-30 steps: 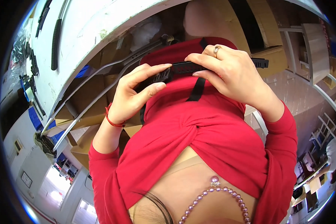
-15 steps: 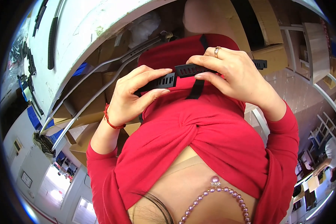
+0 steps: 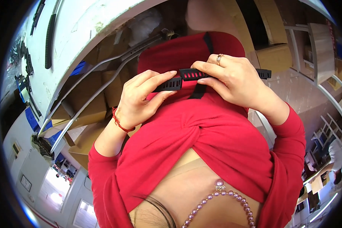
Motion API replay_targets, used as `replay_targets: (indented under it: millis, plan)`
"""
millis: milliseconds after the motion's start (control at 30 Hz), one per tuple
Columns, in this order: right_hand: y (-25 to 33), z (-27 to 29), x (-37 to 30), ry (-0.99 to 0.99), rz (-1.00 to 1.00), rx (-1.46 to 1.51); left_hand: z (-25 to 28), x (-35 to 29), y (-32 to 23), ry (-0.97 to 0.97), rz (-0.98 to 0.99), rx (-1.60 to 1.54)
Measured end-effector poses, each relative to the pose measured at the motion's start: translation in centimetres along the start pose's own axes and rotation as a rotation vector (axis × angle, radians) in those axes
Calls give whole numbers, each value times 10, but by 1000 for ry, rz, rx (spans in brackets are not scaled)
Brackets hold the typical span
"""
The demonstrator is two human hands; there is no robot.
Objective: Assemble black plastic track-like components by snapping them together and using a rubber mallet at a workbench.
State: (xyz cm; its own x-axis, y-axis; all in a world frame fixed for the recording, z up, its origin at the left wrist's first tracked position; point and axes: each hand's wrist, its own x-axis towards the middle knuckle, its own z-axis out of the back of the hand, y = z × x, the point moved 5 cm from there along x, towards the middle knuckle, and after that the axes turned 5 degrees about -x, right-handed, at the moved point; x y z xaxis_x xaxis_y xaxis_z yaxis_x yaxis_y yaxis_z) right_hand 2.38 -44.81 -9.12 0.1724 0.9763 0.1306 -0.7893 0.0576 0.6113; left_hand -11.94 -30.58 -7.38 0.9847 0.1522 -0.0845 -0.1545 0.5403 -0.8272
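Note:
Over my lap, my left hand (image 3: 140,95) pinches a short black slotted plastic strip (image 3: 174,84) between thumb and fingers. My right hand (image 3: 235,76) grips a second black slotted strip (image 3: 190,74), which runs under the palm and comes out past the hand's far side. The two strips meet end to end in the middle, the right one slightly higher; whether they are joined I cannot tell. Red fabric shows through the slots. My fingers cover much of both pieces.
A white worktable (image 3: 76,34) curves along the upper left, with a long black strip (image 3: 50,41) and other black parts on it. Below are metal rails (image 3: 83,110) and cardboard boxes (image 3: 89,114). Another box (image 3: 273,59) stands at upper right. A person's arm (image 3: 323,171) shows far right.
Both hands have shifted slightly, the left one to the right. The facing ends of the strips are now closer and more nearly in line.

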Motion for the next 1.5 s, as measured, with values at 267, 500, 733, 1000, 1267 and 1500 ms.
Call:
replay_targets:
  millis: [267,500,733,1000,1267,1500]
  plan:
    - [0,-7,-6,61,-14,34,-8,-5,6,33,-47,4]
    - [2,-7,-5,63,-3,26,-7,-14,22,142,136,-339]
    - [4,-7,-4,65,20,54,-7,-14,28,239,469,-582]
    - [7,-10,-6,60,37,45,-10,-10,33,285,516,-576]
    - [8,-9,-7,25,17,25,-11,-1,25,372,497,-362]
    - [8,-6,-10,42,25,-12,-16,-1,29,452,636,-439]
